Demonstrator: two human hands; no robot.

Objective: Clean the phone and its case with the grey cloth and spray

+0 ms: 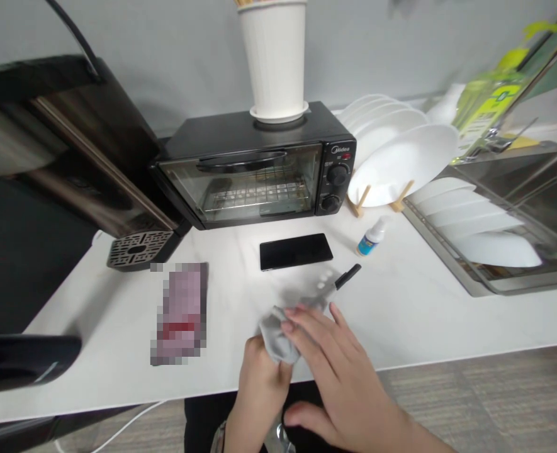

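A grey cloth [277, 336] is bunched in my left hand [259, 387], whose fingers are closed around it. My right hand [337, 368] is stretched out flat over the cloth, its fingertips resting on its right side. Just beyond the right hand lies a slim tool with a black end [348, 277]; its paler part runs behind the fingers, so I cannot tell its kind. Small white blobs [324, 278] show beside it on the counter. A small spray bottle [371, 237] with a blue label stands behind. A black smartphone [296, 251] lies flat ahead of my hands.
A black toaster oven [259, 182] carries a white pot [278, 63]. Beside it, white plates [405, 163] stand in a wooden rack, left of a sink [476, 289] holding white dishes. A dark machine [118, 145] and a pixelated pinkish item [184, 308] are at left.
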